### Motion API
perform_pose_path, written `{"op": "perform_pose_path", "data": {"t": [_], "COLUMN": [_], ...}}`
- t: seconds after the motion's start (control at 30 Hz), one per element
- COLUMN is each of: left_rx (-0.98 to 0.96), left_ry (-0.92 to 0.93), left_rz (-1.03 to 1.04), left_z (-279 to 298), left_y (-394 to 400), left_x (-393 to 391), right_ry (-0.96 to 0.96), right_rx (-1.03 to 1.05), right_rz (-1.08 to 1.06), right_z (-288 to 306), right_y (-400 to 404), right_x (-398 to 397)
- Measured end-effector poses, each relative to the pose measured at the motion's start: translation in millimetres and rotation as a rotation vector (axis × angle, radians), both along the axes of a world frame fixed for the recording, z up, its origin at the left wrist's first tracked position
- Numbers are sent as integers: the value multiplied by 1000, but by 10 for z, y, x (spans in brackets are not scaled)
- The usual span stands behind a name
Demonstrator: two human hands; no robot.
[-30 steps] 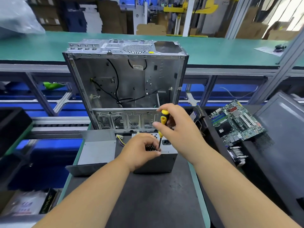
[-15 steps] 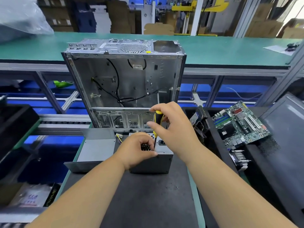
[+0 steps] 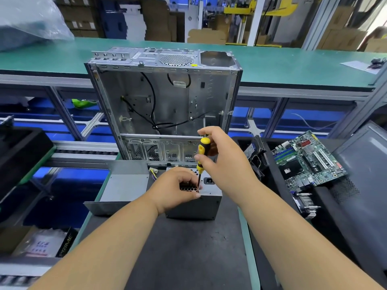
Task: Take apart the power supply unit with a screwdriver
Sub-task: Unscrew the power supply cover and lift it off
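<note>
the left hand (image 3: 174,188) curls over the perforated top of a grey metal power supply unit (image 3: 194,203) on a dark bench mat (image 3: 184,254), steadying it, while the right hand (image 3: 225,162) grips the yellow-and-black handle of a screwdriver (image 3: 200,162), held upright with its tip on the unit's top near edge, by the left fingers. behind the unit stands an open, stripped silver computer case (image 3: 163,97); a loose grey metal cover (image 3: 123,183) lies to its left and a green motherboard (image 3: 307,160) sits well off to the right.
</note>
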State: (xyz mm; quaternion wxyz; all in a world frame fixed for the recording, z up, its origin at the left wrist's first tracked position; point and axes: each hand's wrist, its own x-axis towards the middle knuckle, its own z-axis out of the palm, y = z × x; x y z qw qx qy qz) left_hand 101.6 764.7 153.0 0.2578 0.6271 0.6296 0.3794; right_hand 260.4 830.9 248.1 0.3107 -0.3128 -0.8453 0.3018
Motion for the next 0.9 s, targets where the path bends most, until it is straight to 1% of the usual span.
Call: {"op": "perform_pose_path", "data": {"t": [0.2,0.37,0.5,0.57,0.67,0.8,0.9], "left_rx": [5,19,11,9,9,-14,-33], "left_ry": [-33,-6,2,7,34,26,-42], "left_rz": [48,68,72,66,70,133,159], "left_z": [-5,2,9,17,26,18,60], "left_y": [-9,-17,-19,-16,-3,-10,-17], "left_x": [-1,37,46,52,61,58,82], "right_ry": [15,52,-32,-32,39,112,289], "right_rx": [-32,-92,36,48,-62,-60,-164], "right_rz": [11,38,-20,-50,-51,-57,-70], "right_z": [4,0,-37,-44,-38,-18,-16], "right_y": [6,-23,-2,2,12,15,52], "right_x": [36,59,101,128,170,235,333]}}
